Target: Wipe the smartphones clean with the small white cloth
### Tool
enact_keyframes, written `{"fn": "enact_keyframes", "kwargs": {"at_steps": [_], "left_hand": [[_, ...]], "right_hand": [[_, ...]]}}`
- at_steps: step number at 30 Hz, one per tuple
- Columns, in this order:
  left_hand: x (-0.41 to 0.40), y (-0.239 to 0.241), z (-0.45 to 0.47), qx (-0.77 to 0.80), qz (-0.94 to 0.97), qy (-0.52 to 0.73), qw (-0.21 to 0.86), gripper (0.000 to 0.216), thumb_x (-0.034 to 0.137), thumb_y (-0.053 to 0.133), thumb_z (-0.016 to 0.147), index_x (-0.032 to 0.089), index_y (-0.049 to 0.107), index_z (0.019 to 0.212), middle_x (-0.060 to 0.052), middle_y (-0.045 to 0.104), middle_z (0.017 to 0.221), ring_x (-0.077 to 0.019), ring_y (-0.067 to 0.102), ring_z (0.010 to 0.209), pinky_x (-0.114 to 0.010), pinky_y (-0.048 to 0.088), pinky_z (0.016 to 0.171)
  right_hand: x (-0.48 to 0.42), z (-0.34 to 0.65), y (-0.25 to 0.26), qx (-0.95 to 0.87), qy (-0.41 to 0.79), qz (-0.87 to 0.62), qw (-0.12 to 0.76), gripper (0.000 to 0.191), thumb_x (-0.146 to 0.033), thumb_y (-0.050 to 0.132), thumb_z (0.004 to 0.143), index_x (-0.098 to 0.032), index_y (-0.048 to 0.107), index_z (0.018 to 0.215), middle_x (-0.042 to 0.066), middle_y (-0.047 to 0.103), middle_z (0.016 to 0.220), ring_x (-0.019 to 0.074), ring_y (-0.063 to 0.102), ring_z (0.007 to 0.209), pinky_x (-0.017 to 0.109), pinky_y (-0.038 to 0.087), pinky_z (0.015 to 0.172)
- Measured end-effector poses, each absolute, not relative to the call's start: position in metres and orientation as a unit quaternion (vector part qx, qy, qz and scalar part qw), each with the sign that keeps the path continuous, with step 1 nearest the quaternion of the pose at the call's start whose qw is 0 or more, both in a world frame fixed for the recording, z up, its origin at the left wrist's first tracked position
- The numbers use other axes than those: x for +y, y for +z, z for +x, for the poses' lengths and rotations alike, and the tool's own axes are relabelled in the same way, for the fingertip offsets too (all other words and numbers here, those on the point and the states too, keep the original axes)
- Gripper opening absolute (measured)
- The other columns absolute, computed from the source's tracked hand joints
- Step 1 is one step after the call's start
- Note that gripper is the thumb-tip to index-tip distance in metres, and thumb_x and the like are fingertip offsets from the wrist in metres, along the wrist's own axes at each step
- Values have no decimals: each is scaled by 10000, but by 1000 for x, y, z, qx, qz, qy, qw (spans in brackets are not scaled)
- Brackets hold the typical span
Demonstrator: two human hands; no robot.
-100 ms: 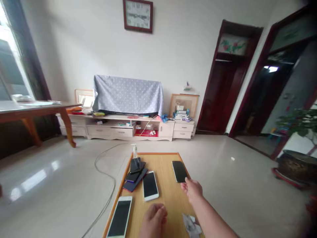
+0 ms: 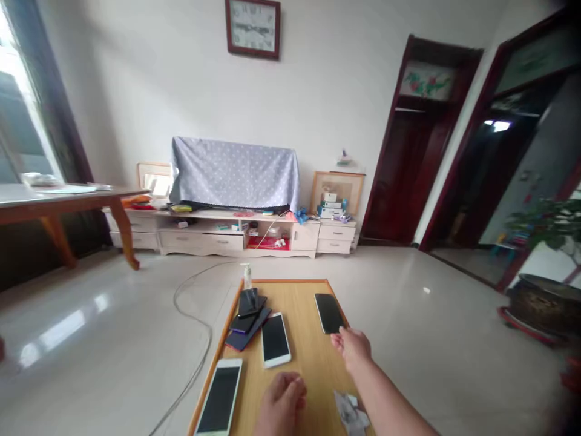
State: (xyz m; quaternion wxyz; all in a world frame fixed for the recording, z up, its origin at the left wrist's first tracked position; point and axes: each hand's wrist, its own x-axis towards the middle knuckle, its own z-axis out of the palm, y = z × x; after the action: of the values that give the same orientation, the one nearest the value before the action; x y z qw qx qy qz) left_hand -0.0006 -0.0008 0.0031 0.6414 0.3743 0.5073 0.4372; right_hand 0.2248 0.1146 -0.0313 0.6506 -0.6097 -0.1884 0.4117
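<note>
My right hand [image 2: 353, 348] is closed by the lower right corner of a black phone [image 2: 328, 313] lying near the tray-like table's right edge. Its knuckles overlap that corner; whether the fingers grip it or something else is hidden. Low in the middle, my left hand [image 2: 284, 399] is curled over the tabletop, and its palm cannot be seen. Beyond it lies a white phone [image 2: 275, 339] with a dark screen. Another white phone [image 2: 219, 396] rests at the left edge. Several dark phones [image 2: 247, 318] overlap in a pile at the far left.
A pump bottle [image 2: 247, 277] stands at the wooden table's [image 2: 308, 363] far left corner. Crumpled grey-white wrappers [image 2: 351, 415] lie beside my right forearm. A cable [image 2: 206, 339] runs along the floor on the left. A low cabinet [image 2: 202, 242] lines the wall ahead.
</note>
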Motion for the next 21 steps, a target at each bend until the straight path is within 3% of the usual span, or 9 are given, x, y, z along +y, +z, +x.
{"fn": "enact_keyframes", "kwargs": {"at_steps": [8,12,15,18,21], "left_hand": [[-8,26,-1,524,386,407,641,535,674,705,649,203,624,890,-24,685,830,-145,592,710,-245,384,620],[-13,44,-7,521,412,406,627,520,646,681,682,195,613,932,-29,670,857,-172,602,762,-277,432,670],[-13,46,-15,552,452,430,554,508,609,605,762,176,616,1026,-65,683,958,-223,635,908,-327,481,808],[-8,37,-25,603,491,451,438,521,573,502,854,166,599,1165,-122,674,1173,-272,621,1116,-384,472,964],[-1,23,-33,637,550,436,319,548,524,429,913,172,553,1313,-149,599,1373,-296,537,1301,-438,426,1082]], "right_hand": [[109,221,-17,-135,450,-610,638,345,-393,641,985,-180,604,1254,69,644,1211,196,667,986,395,590,837],[95,220,-9,-151,415,-626,643,284,-414,662,939,-153,624,1042,6,686,836,142,669,697,288,571,649],[76,211,0,-195,383,-640,637,323,-465,689,833,-181,603,959,-27,654,657,143,633,568,249,504,536],[57,189,11,-275,391,-635,606,381,-509,668,795,-190,630,999,4,698,705,169,668,622,256,504,549],[45,155,20,-366,428,-614,554,417,-513,677,774,-194,683,1043,74,766,915,238,734,850,312,564,692]]}}
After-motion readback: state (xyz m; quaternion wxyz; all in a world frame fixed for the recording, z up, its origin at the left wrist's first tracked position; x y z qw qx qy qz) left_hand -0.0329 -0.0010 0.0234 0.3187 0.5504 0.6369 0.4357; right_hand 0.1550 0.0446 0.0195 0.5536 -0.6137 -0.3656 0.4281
